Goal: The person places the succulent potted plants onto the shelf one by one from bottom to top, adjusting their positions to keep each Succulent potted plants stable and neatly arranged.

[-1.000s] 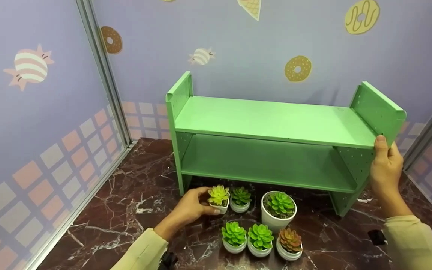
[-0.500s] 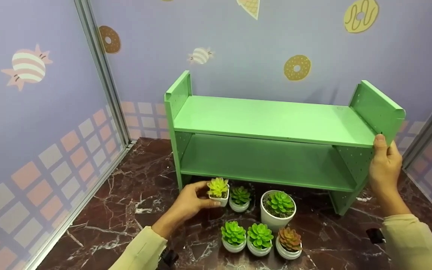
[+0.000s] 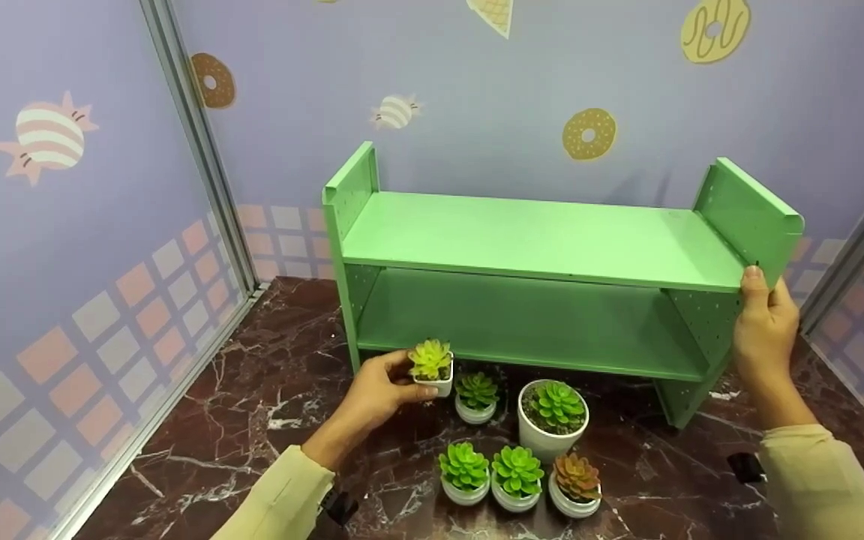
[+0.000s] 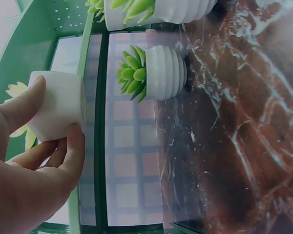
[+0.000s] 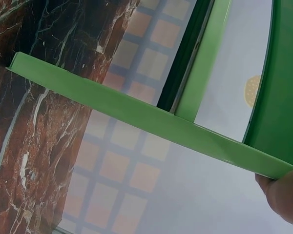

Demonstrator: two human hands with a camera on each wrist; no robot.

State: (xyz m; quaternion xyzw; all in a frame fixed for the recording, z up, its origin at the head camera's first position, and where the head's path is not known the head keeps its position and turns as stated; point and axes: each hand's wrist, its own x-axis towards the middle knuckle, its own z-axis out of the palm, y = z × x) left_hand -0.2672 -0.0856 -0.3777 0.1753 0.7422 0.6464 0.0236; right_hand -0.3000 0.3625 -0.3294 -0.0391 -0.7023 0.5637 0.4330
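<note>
A small potted succulent (image 3: 432,366) with yellow-green leaves and a square white pot is pinched between the thumb and fingers of my left hand (image 3: 373,394). It hangs above the table, in front of the lower shelf's left part; the left wrist view shows its white pot (image 4: 58,105) off the marble. My right hand (image 3: 766,322) grips the right side panel of the green two-tier shelf (image 3: 537,240), thumb on the front edge near the upper board. Only part of that hand (image 5: 285,195) shows in the right wrist view, at the panel's edge.
Several potted succulents stand on the marble table (image 3: 267,450) before the shelf: a dark green one (image 3: 477,397), a larger white pot (image 3: 552,420), and a front row of two bright green ones (image 3: 465,474) and a reddish one (image 3: 576,486). Patterned walls (image 3: 477,90) stand behind and beside.
My left hand has lifted the small yellow-green succulent upward, toward the lower shelf's front edge. The right hand keeps its grip on the side panel. The view has shifted slightly.
</note>
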